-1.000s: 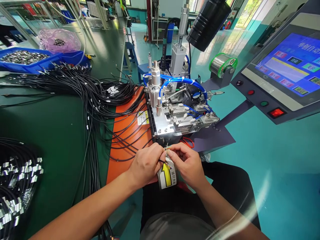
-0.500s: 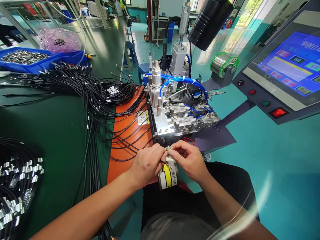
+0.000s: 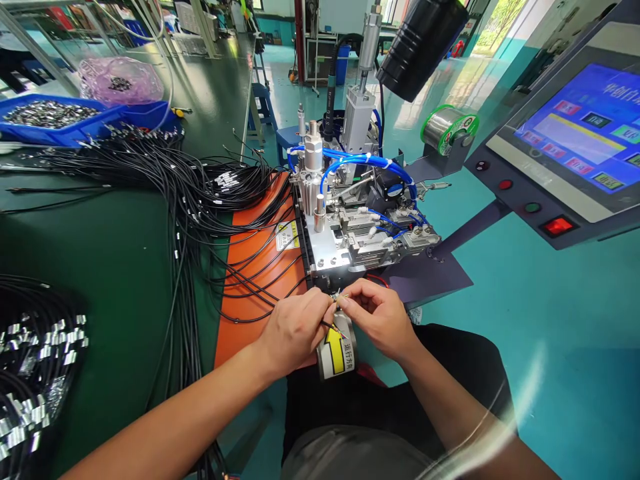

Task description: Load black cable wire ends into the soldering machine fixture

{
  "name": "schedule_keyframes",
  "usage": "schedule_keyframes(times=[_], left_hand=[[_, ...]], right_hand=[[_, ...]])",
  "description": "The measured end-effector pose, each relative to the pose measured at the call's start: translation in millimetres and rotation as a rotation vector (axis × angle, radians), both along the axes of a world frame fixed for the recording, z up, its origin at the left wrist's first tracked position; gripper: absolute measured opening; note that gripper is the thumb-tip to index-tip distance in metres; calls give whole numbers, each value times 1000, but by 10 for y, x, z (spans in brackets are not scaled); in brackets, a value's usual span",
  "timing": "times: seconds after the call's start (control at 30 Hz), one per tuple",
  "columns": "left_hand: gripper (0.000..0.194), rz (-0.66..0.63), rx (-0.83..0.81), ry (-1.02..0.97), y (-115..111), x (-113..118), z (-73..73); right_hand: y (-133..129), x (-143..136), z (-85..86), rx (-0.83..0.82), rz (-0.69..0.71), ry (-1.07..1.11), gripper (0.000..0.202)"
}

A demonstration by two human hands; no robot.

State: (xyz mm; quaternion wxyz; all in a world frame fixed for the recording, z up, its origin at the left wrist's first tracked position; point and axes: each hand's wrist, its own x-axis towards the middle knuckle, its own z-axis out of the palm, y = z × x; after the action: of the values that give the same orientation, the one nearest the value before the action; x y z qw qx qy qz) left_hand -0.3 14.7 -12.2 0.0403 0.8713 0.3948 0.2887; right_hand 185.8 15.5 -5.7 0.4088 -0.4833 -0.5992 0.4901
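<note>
My left hand is closed on a thin black cable; thin coloured wires stick out of its end below my fingers. Thumb and forefinger of my right hand pinch together, touching the left fingertips. Between them sit fine wire ends and a tiny part, too small to name. Both hands are just in front of the machine's metal block. Below them is a motor-like cylinder with a yellow arrow label. Several black cables run from the orange surface towards the left hand.
Bundled black cables cover part of the green table. Blue trays of small metal parts stand at the back left. A solder spool and a screen panel are at the right. A black cylinder overhangs the machine.
Both hands stay in nearly the same place. The fingertips have shifted very slightly around the wire ends; the hold is unchanged.
</note>
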Motion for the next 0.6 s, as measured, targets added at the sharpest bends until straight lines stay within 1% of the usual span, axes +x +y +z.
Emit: schedule_keyframes(times=[0.17, 0.33, 0.5, 0.53, 0.6], left_hand=[[18, 8, -62, -54, 9, 0, -5], [16, 16, -105, -139, 11, -3, 7], [15, -49, -119, -122, 5, -10, 17], [16, -53, -110, -114, 3, -9, 23], [16, -43, -89, -98, -2, -2, 33]], right_hand=[[12, -27, -22, 19, -18, 34, 18], [-24, -153, -48, 51, -119, 85, 18], [-82, -275, -109, 45, -261, 128, 20], [-90, -270, -114, 35, -270, 121, 20], [-97, -219, -103, 0, -243, 112, 21]])
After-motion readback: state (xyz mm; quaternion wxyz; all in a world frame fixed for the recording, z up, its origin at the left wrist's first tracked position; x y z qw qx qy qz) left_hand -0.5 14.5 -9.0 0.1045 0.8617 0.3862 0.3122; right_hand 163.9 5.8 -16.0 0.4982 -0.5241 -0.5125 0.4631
